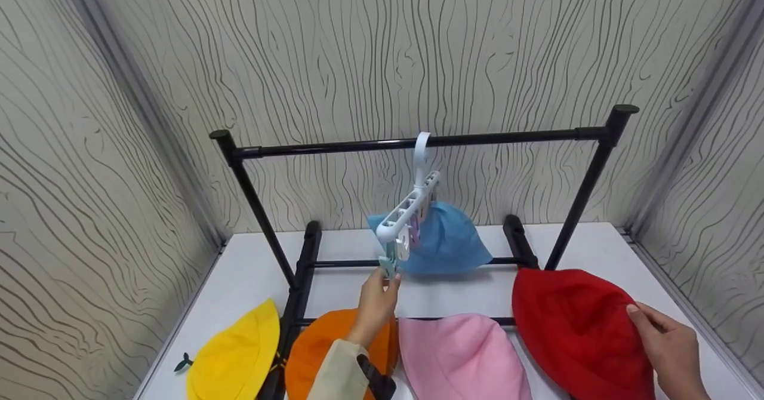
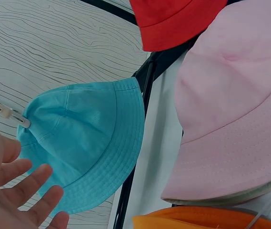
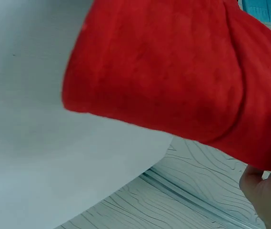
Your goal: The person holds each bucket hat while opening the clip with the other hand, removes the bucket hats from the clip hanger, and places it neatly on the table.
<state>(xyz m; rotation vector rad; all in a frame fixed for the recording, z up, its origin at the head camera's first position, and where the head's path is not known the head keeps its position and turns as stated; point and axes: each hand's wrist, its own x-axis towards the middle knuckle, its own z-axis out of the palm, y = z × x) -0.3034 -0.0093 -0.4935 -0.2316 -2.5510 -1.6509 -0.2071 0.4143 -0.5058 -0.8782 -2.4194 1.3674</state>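
A white clip hanger [image 1: 412, 206] hangs by its hook from the black rack bar, with pastel clips beneath it. My left hand [image 1: 376, 298] pinches the teal clip [image 1: 389, 260] at its near end; in the left wrist view the other fingers of the left hand [image 2: 18, 191] are spread. A blue bucket hat [image 1: 447, 239] hangs from the hanger's far end, where a clip [image 2: 18, 117] meets its crown. With thumb and fingers my right hand [image 1: 671, 346] grips the crown of a red bucket hat [image 1: 579, 328], whose brim points left. The right fingertips are partly hidden.
The black rack [image 1: 334, 147] stands on a white table [image 1: 239, 268] before patterned walls. Along the near side lie a yellow hat [image 1: 236, 352] with a green sprout, an orange hat [image 1: 316, 346] partly behind my left arm, and a pink hat [image 1: 462, 358].
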